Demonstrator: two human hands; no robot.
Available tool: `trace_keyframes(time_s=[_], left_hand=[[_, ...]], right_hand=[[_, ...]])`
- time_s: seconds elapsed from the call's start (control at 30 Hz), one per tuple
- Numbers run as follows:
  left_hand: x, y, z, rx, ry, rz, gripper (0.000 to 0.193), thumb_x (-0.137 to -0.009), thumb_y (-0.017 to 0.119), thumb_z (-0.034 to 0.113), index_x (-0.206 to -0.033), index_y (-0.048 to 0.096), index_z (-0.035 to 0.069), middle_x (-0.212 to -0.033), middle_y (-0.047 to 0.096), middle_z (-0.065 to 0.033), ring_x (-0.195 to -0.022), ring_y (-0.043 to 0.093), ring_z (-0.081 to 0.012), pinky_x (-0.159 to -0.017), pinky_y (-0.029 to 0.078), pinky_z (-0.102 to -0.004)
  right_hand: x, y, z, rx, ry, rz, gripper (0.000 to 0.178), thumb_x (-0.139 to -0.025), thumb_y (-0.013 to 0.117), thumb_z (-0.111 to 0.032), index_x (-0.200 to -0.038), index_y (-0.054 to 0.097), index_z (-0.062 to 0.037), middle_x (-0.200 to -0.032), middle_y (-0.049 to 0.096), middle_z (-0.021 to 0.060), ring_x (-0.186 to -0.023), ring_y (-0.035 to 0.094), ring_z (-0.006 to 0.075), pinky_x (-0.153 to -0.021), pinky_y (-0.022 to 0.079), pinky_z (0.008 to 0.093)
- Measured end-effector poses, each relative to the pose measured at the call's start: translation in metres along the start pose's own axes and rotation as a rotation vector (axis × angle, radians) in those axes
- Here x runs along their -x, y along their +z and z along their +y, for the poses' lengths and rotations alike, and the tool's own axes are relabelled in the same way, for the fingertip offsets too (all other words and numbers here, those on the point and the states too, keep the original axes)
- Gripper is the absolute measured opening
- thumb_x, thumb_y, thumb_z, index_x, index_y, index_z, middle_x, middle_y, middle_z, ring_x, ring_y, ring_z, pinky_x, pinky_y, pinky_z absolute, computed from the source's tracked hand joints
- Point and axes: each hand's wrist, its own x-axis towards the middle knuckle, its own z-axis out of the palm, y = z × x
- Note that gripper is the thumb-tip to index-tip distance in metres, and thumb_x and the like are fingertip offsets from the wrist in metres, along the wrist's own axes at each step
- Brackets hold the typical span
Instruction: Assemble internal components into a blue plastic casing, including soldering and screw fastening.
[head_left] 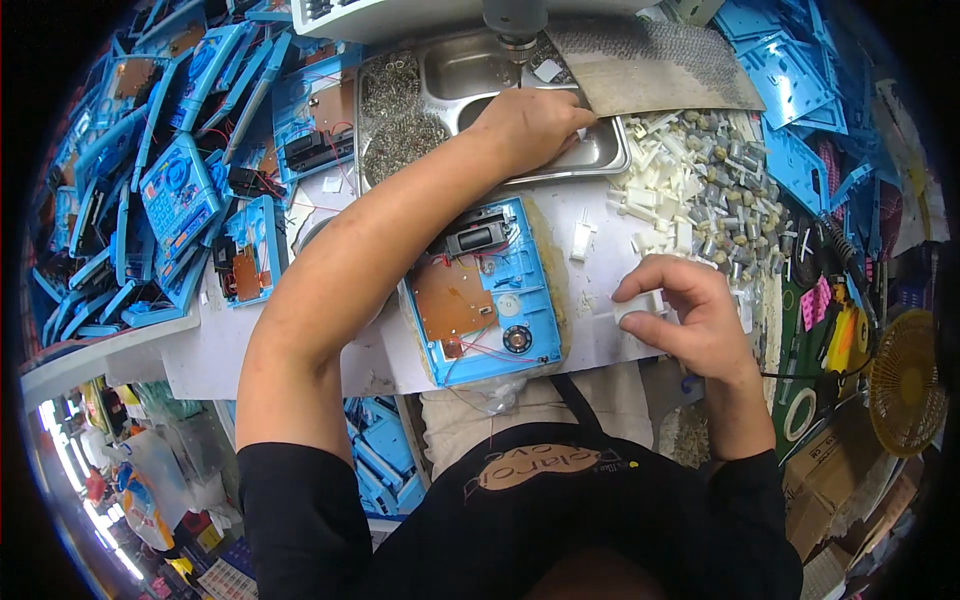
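My left hand (533, 128) reaches over a compartment of the metal tray (622, 158), its fingers curled and its fingertips hidden. Whatever they pinch, if anything, cannot be seen. My right hand (695, 318) is closed, thumb and index finger around a small white plastic part (640, 304) above the white work surface. Between my arms lies an open blue plastic housing (545, 310), inner side up. A brown circuit board (452, 300), a black battery box (476, 238), a round speaker (517, 340) and thin red wires are inside it.
White plastic parts and small grey motors (725, 195) are heaped at the right. Blue housings (180, 200) are piled left; blue panels (790, 80) lie far right. Small springs (400, 135) fill tray compartments. A drill-like spindle (517, 40) hangs above the tray, beside a metal plate (655, 70).
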Motion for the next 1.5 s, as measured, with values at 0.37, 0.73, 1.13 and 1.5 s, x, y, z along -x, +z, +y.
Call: trace_keyframes(time_s=[0.37, 0.73, 1.13, 1.5], left_hand=[[0.036, -0.059, 0.040, 0.178, -0.147, 0.094, 0.013, -0.086, 0.073, 0.016, -0.090, 0.065, 0.006, -0.088, 0.066, -0.0110, -0.076, 0.070, -0.0262, -0.063, 0.055, -0.0386], [0.159, -0.096, 0.184, 1.620, -0.972, 0.129, 0.027, -0.104, 0.058, 0.008, -0.127, 0.062, -0.004, -0.099, 0.067, -0.0064, -0.074, 0.058, -0.0087, -0.063, 0.047, -0.0219], [0.172, -0.089, 0.189, 1.527, -0.948, -0.066, 0.026, -0.107, 0.054, 0.013, -0.125, 0.064, -0.002, -0.090, 0.067, -0.0034, -0.071, 0.057, -0.0068, -0.060, 0.045, -0.0226], [0.130, -0.067, 0.153, 0.144, -0.476, -0.206, 0.015, -0.088, 0.073, 0.018, -0.097, 0.073, 0.007, -0.087, 0.072, -0.0107, -0.081, 0.071, -0.0308, -0.071, 0.055, -0.0416]], right_hand=[[0.007, -0.008, -0.004, 0.026, -0.058, 0.182, 0.027, -0.083, 0.077, -0.005, -0.109, 0.073, -0.0001, -0.106, 0.074, 0.0092, -0.093, 0.067, 0.0155, -0.079, 0.050, 0.0275], [-0.008, 0.034, -0.010, 0.199, -0.511, 0.004, 0.037, -0.071, 0.086, -0.001, -0.106, 0.072, 0.0001, -0.095, 0.076, 0.0137, -0.074, 0.071, 0.0289, -0.065, 0.055, 0.0352], [-0.008, 0.039, -0.006, 0.379, -0.561, -0.220, 0.039, -0.075, 0.078, 0.000, -0.113, 0.070, -0.0016, -0.106, 0.074, 0.0151, -0.085, 0.071, 0.0297, -0.072, 0.056, 0.0370], [0.022, 0.023, 0.026, -0.625, 0.018, -0.147, 0.030, -0.100, 0.060, -0.007, -0.127, 0.052, 0.0033, -0.123, 0.068, 0.0276, -0.105, 0.072, 0.0294, -0.090, 0.060, 0.0392]])
